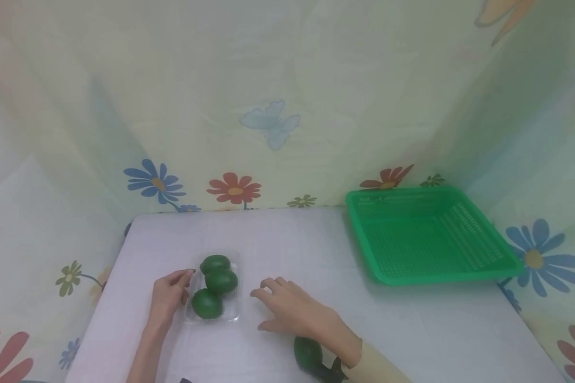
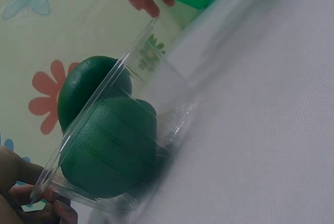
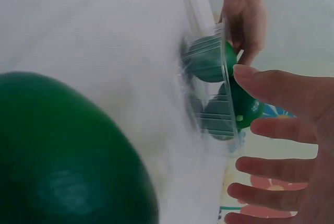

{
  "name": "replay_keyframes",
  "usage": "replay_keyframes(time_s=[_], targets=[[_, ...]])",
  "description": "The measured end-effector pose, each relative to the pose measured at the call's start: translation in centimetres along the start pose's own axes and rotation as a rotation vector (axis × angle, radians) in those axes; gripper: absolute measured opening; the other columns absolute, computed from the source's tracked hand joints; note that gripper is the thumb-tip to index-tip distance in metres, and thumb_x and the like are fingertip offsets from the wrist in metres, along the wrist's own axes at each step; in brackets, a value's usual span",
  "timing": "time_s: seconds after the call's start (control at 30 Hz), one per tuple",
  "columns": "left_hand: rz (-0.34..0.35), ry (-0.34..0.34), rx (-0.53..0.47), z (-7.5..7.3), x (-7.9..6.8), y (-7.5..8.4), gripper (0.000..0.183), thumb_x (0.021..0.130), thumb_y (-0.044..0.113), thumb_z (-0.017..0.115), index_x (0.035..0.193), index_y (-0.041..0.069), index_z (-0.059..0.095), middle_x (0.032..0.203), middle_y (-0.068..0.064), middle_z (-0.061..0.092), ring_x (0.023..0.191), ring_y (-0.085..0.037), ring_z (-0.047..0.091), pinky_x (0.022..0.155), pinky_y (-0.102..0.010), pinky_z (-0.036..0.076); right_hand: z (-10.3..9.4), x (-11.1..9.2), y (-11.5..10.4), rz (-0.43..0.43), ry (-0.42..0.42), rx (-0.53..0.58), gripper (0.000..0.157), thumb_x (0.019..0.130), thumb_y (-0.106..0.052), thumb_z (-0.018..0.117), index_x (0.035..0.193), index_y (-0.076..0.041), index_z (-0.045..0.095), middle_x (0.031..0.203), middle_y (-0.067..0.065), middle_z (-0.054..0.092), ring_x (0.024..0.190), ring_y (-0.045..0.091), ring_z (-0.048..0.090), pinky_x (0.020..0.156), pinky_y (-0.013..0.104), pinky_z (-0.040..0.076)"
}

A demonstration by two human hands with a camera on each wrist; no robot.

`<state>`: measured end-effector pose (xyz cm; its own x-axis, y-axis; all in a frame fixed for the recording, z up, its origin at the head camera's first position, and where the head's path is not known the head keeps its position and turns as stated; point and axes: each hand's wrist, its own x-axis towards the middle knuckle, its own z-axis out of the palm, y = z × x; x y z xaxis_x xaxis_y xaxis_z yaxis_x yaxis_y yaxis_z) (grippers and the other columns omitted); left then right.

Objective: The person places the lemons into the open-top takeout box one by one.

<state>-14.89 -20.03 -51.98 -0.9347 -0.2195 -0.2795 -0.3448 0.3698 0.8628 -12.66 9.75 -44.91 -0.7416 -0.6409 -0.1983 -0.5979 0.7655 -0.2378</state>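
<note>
A clear plastic tray [image 1: 235, 314] stands on the white table, holding three dark green oval fruits, lime-like in look; the nearest fruit [image 1: 207, 304] lies at its front left. My left hand [image 1: 169, 298] is at the tray's left side. In the left wrist view its fingers [image 2: 61, 211] pinch the rim of the tray. To the right of the tray my right hand [image 1: 292, 308] hovers with fingers spread, holding nothing. Another green fruit [image 1: 308, 352] rests on the table below my right wrist, and it looms large in the right wrist view.
A green perforated plastic basket [image 1: 378, 276] stands at the back right of the table. Behind and beside the table hangs a pale curtain [image 1: 316, 80] printed with flowers and butterflies. A dark object [image 1: 334, 372] shows beside my right wrist.
</note>
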Motion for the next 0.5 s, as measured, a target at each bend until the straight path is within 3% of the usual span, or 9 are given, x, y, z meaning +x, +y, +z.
replay_keyframes(time_s=[0.5], targets=[[0.003, 0.005, 0.004, 0.0, 0.1, -0.1, 0.040, 0.107, 0.029, 0.053, 0.136, 0.002, 0.063, 0.116, -0.018, 0.062, 0.063, -0.012, 0.054, 0.065, -0.024, 0.046, 1.8, -3.1, 1.4, 0.062, -0.022, 0.060, 0.062, 0.087, -0.045, 0.081, 0.140, -0.023, 0.059, 0.143, 0.005, 0.056, 0.128, 0.026, 0.055, 0.104, 0.048, 0.050]])
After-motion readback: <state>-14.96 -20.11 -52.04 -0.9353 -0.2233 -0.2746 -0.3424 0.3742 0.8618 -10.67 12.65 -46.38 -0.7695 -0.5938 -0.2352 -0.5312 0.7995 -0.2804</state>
